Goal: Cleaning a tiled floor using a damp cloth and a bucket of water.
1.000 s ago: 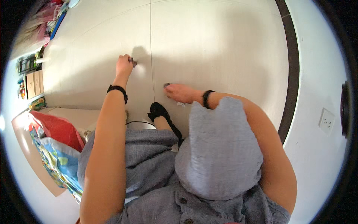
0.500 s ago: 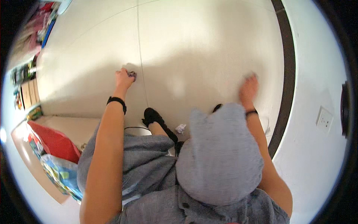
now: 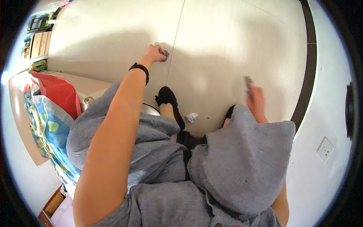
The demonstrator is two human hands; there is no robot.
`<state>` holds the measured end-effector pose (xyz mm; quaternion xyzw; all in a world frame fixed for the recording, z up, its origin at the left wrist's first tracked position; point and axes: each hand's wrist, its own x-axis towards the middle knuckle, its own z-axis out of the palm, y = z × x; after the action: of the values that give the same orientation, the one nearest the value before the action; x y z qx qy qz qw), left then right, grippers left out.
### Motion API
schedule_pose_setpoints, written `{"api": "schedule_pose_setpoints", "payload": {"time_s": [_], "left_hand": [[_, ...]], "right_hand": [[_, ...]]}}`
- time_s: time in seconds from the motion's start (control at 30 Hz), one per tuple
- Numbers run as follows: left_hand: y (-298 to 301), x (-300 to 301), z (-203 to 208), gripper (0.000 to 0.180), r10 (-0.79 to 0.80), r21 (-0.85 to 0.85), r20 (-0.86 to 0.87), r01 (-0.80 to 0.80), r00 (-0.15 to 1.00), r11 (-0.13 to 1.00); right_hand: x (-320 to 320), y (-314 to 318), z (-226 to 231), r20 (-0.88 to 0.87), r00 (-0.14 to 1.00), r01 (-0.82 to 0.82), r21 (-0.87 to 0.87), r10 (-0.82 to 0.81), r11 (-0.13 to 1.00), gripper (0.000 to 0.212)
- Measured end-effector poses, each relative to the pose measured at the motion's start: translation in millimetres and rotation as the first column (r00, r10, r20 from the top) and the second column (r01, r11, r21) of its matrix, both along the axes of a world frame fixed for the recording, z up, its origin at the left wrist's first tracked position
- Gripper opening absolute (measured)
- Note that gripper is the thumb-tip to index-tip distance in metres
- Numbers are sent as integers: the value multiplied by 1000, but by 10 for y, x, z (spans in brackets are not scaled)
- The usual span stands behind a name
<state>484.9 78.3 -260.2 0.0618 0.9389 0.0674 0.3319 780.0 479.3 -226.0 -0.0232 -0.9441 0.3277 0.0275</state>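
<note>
My left hand [image 3: 155, 53] is over the pale floor ahead, its fingers closed on a small crumpled wad [image 3: 164, 56], dark purplish and patchy. To the right, my right hand [image 3: 258, 101] is smeared by motion; a dark, narrow, blurred thing [image 3: 248, 85] sticks out from its fingers, its kind unclear. On the floor between my feet lies a crumpled piece of white paper [image 3: 191, 117], apart from both hands. A black shoe [image 3: 168, 99] is left of the paper; another black shoe [image 3: 228, 115] is partly hidden by my grey clothing.
A white wall with a socket [image 3: 325, 149] and dark skirting [image 3: 308, 75] borders the right. At left stand a red bag [image 3: 60, 94], a blue patterned bag [image 3: 53, 121] and a cardboard box [image 3: 41, 44]. A dark speck [image 3: 208, 118] marks the floor near the paper.
The whole view has shifted. My right hand has drawn closer to me, and a dark thing now shows at its fingers. My left hand still grips the wad, slightly farther right over the floor.
</note>
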Motion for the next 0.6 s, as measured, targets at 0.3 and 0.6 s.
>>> {"api": "schedule_pose_setpoints", "payload": {"time_s": [0.3,0.6], "left_hand": [[-92,270,-164,43,-84,49,-98,89,992,995],[-86,143,-165,43,-36,40,-28,37,999,999]], "right_hand": [[-711,-2140,-893,45,740,-631,-301,672,715,23],[-384,-62,-788,-41,980,193,421,-194,886,14]]}}
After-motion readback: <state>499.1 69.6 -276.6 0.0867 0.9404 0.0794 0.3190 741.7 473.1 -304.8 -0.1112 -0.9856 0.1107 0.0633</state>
